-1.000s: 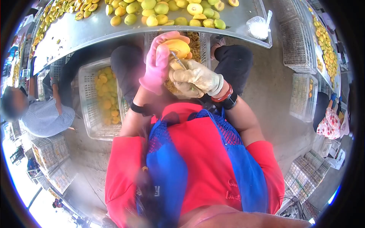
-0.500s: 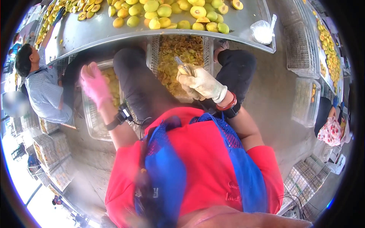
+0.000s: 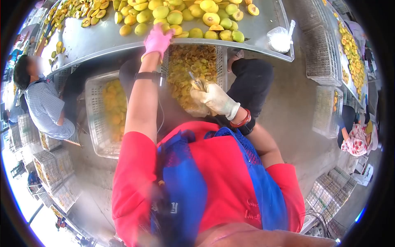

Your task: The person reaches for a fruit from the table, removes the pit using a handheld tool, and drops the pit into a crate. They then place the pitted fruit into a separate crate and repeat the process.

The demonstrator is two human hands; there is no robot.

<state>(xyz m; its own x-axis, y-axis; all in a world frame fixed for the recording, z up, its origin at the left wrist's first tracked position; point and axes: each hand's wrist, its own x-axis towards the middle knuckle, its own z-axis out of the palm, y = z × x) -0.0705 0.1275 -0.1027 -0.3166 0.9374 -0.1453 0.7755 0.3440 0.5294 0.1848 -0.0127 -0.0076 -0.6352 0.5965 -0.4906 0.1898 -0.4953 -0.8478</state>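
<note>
Two gloved hands, well apart. Left hand [image 3: 158, 41], pink glove, extends over the near rim of the metal table [image 3: 257, 33], fingers partly spread among the closest fruit [image 3: 211, 19]; cannot tell whether it grips a piece. Right hand [image 3: 214, 99], pale glove, is clenched around a slender tool [image 3: 191, 75], metal tip angled forward and slightly left, well short of the table rim.

Fruit, whole-looking and halved, green to yellow, heaps along the front of the table; a strip of metal shows between heap and rim. Wider metal runs right of the heap to a plastic bag [image 3: 279, 40], which sits near the right-hand corner, close to the edge.

Under the rim, between the legs, a middle crate [image 3: 221, 68] full of cut pieces; its far end passes beneath the table. Right hand sits over its near right part, so room there is narrow, right thigh [image 3: 251, 80] just beside. Left crate [image 3: 91, 117] stands outside the left leg, yellow-orange fruit inside. Right of the right leg, a broad run of floor [image 3: 284, 103] reaches stacked crates [image 3: 323, 53].
</note>
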